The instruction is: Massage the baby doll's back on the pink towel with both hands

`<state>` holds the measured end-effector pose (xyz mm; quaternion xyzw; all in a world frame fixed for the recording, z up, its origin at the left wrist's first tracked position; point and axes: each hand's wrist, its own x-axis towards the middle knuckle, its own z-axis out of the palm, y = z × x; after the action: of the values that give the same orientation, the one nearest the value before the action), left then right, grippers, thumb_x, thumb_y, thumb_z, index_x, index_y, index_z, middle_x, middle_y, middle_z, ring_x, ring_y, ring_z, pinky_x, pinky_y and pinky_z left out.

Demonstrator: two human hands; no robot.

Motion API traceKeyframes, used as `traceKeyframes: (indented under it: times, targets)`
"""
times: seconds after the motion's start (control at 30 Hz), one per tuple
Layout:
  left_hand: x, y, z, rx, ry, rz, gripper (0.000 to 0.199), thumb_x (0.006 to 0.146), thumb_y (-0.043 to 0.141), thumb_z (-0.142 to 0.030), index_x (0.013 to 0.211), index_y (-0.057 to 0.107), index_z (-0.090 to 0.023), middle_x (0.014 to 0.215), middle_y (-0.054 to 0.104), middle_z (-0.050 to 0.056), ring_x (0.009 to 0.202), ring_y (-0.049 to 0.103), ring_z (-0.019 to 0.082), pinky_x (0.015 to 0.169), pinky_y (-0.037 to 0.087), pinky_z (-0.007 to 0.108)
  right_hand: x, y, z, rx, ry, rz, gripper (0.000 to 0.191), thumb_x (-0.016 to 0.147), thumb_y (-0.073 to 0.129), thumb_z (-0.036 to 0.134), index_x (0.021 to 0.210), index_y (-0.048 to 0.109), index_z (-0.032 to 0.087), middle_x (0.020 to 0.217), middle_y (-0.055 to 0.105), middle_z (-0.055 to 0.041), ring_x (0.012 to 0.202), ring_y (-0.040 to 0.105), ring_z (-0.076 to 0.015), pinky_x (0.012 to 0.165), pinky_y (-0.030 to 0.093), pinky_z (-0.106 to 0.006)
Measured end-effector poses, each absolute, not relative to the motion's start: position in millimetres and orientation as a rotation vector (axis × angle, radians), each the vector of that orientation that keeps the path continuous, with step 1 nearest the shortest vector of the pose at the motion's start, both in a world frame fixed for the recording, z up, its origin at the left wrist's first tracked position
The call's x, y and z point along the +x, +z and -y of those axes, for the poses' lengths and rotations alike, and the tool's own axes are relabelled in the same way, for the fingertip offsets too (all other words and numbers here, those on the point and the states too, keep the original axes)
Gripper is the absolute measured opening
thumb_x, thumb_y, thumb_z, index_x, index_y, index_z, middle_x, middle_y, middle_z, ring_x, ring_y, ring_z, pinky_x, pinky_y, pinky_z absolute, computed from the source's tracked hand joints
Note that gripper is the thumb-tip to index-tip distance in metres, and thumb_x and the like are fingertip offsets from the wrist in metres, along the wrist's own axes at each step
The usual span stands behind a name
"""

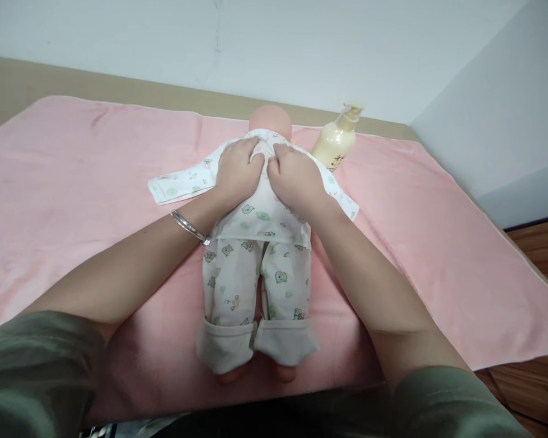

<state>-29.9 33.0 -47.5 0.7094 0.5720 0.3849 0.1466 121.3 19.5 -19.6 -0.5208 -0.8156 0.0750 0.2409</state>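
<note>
A baby doll (pixel 270 121) lies stretched out with its bald head at the far end; no face shows. It wears a white printed top (pixel 260 216) and matching printed trousers (pixel 237 286) with turned-up cuffs. My left hand (pixel 238 170) is laid on the left side of the top, near the shoulder, thumb apart from the fingers. On the other shoulder side rests my right hand (pixel 298 179), its thumb pointing inward. Both palms press on the cloth, fingertips partly hidden. The doll's feet (pixel 283 371) stick out below the cuffs. A silver bracelet (pixel 188 226) circles my left wrist.
Beneath the doll spreads a pink blanket (pixel 95 182) over a tan surface (pixel 9 85). A pale yellow pump bottle (pixel 335 143) stands beyond the doll's right sleeve. White walls rise behind and at the right. Brown wood (pixel 541 243) shows at the right edge.
</note>
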Motion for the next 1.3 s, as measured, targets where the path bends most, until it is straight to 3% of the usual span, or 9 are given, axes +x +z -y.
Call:
traceKeyframes:
  times: [0.1, 0.2, 1.0, 1.2, 1.3]
  targets:
    - [-25, -43, -30, 1.989, 1.107, -1.742, 0.059, 0.093, 0.039, -0.028, 0.144, 0.064, -0.014, 0.155, 0.062, 0.011, 0.148, 0.053, 0.030, 0.135, 0.035, 0.048, 126, -24, -33, -1.490, 0.277, 2.189, 0.058, 0.103, 0.037, 0.036, 0.153, 0.052, 0.011, 0.166, 0.050, -0.0154, 0.161, 0.038, -0.0347, 0.136, 0.031, -0.059]
    - [-24, -41, -29, 1.979, 1.097, -1.755, 0.058, 0.093, 0.040, -0.028, 0.144, 0.064, -0.016, 0.155, 0.062, 0.009, 0.148, 0.053, 0.030, 0.135, 0.035, 0.048, 125, -26, -37, -1.553, 0.290, 2.184, 0.065, 0.103, 0.038, 0.038, 0.161, 0.044, 0.008, 0.173, 0.040, -0.0155, 0.166, 0.030, -0.0329, 0.139, 0.024, -0.056]
    - [-20, -42, -22, 1.972, 1.119, -1.820, 0.053, 0.096, 0.039, -0.031, 0.143, 0.064, -0.025, 0.150, 0.066, 0.007, 0.146, 0.055, 0.029, 0.133, 0.039, 0.050, 131, -31, -41, -1.401, 0.312, 2.161, 0.057, 0.105, 0.039, 0.041, 0.153, 0.054, 0.014, 0.165, 0.051, -0.0145, 0.159, 0.041, -0.0317, 0.135, 0.030, -0.058]
    - [-1, -41, 4, 2.070, 1.014, -1.900, 0.056, 0.100, 0.041, -0.037, 0.154, 0.052, -0.024, 0.167, 0.049, 0.010, 0.161, 0.035, 0.035, 0.137, 0.024, 0.061, 146, -26, -51, -1.297, 0.392, 2.185, 0.051, 0.108, 0.033, 0.045, 0.140, 0.063, 0.019, 0.159, 0.059, -0.0111, 0.152, 0.050, -0.0269, 0.130, 0.039, -0.051]
    - [0, -39, 6, 2.079, 1.002, -1.860, 0.055, 0.101, 0.039, -0.040, 0.152, 0.053, -0.029, 0.166, 0.049, 0.008, 0.162, 0.035, 0.035, 0.138, 0.022, 0.061, 145, -24, -50, -1.305, 0.357, 2.190, 0.049, 0.108, 0.031, 0.045, 0.132, 0.065, 0.020, 0.151, 0.065, -0.0122, 0.144, 0.057, -0.0273, 0.125, 0.044, -0.049]
